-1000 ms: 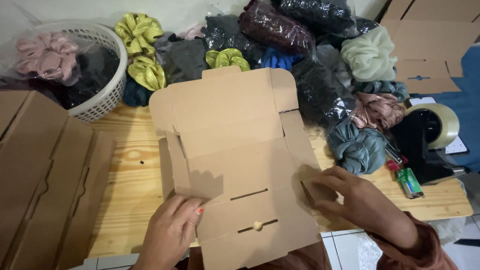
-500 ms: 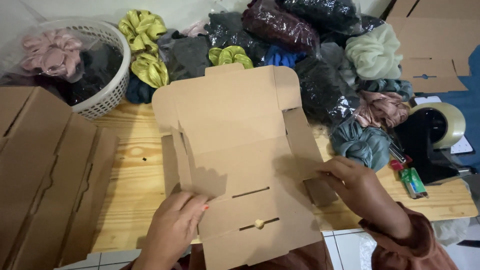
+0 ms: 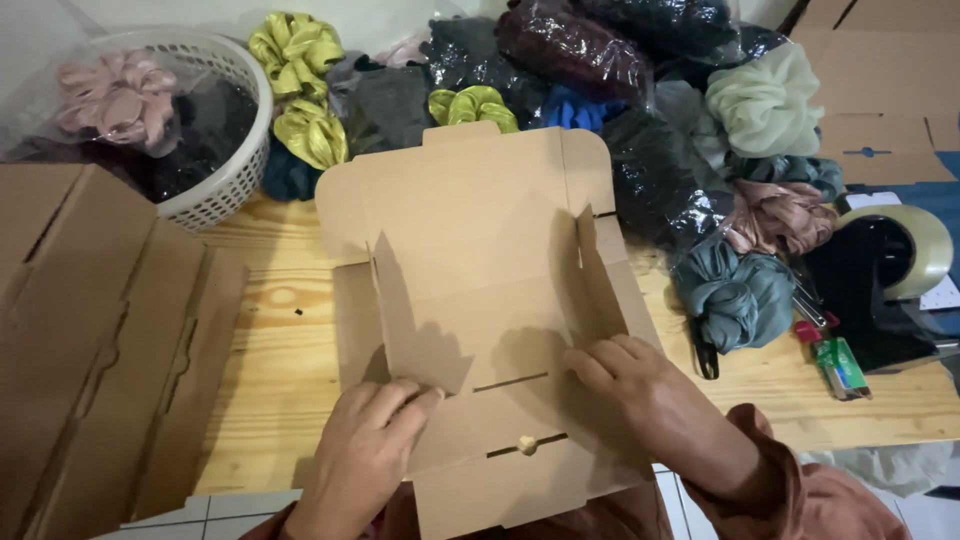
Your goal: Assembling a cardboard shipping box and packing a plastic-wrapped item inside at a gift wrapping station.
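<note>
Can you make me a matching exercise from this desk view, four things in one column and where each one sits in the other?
Things:
1. cardboard box
2. white basket
3. tape dispenser
4. flat cardboard stack

Places:
A. far right
B. left edge
C. centre, under both hands
D. back left

Pairs: 1-C, 2-D, 3-A, 4-B

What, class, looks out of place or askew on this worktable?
Nothing is damaged or spilled. The cardboard box is only half folded, its near end overhanging the wooden table edge under the left hand and right hand.
</note>
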